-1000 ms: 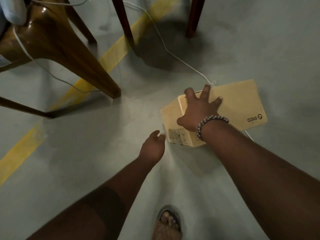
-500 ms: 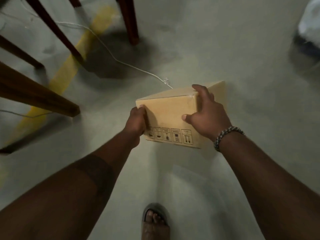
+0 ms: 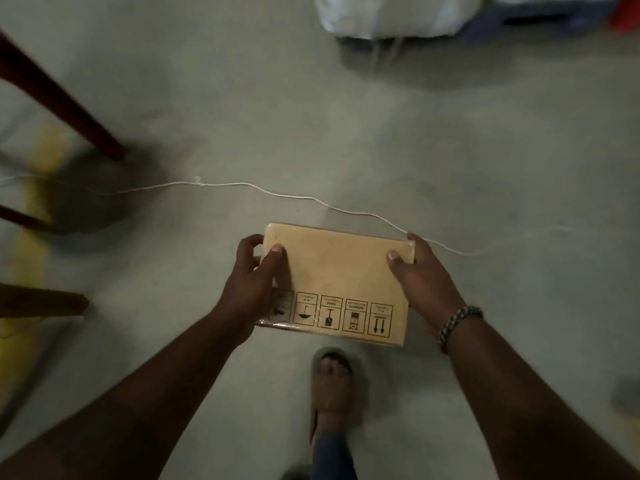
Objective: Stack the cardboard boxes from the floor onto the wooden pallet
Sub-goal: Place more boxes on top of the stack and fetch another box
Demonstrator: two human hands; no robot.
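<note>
one cardboard box (image 3: 337,282), long axis running left to right with its symbol row nearest the person, is held above the floor (image 3: 485,168), gripped at both ends by curled fingers of the left hand (image 3: 251,289) and right hand (image 3: 420,277).

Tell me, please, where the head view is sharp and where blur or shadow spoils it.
Head view: dim overall; the cardboard box, gripped by the left hand and right hand, is fairly sharp; the wooden legs at left are motion-blurred beside a dark shadow; the white bundle at top is soft.
</note>
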